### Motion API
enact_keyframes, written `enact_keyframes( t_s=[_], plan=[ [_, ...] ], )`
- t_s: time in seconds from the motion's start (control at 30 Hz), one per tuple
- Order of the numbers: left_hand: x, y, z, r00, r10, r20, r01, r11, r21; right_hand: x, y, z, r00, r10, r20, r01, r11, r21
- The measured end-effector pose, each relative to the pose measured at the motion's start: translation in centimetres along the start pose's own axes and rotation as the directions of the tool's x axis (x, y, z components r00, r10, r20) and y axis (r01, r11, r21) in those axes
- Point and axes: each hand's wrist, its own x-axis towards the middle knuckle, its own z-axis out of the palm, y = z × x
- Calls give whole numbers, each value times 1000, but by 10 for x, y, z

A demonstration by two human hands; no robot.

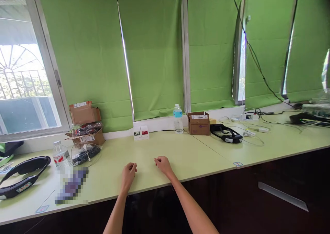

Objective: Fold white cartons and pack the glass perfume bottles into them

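Note:
My left hand (129, 171) and my right hand (162, 164) rest on the pale green tabletop (180, 155), close together, fingers curled in loose fists with nothing in them. Nearest beyond them are two small white boxes (141, 133) by the wall. A water bottle with a blue label (177, 118) and a small cardboard box (198, 123) stand further back right.
At the left lie a black headset (22, 175), a red-labelled bottle (59, 155), a blurred object (72, 186), bagged cables (85, 154) and stacked cardboard boxes (85, 122). Another black headset (227, 132), a power strip (246, 117) and cables lie at right. Green blinds cover the windows.

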Motion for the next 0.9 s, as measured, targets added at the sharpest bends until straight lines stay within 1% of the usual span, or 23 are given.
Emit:
enact_keyframes(
  t_s=[0.17, 0.33, 0.53, 0.9],
  plan=[
    [5, -10, 2, 1000, -14, 27, 14, 1000, 14, 5, 3, 2, 1000, -11, 15, 11, 1000, -24],
    [7, -17, 1, 997, -64, 54, 62, 997, 35, 7, 6, 4, 1000, -24, 16, 25, 999, -41],
    [6, -16, 2, 991, -112, 71, 109, 993, 38, 4, 4, 2, 999, -48, -2, 48, 997, -59],
    [5, -13, 2, 988, -137, 74, 135, 990, 24, 6, 4, 1, 997, -71, 18, 72, 994, -82]
  ],
)
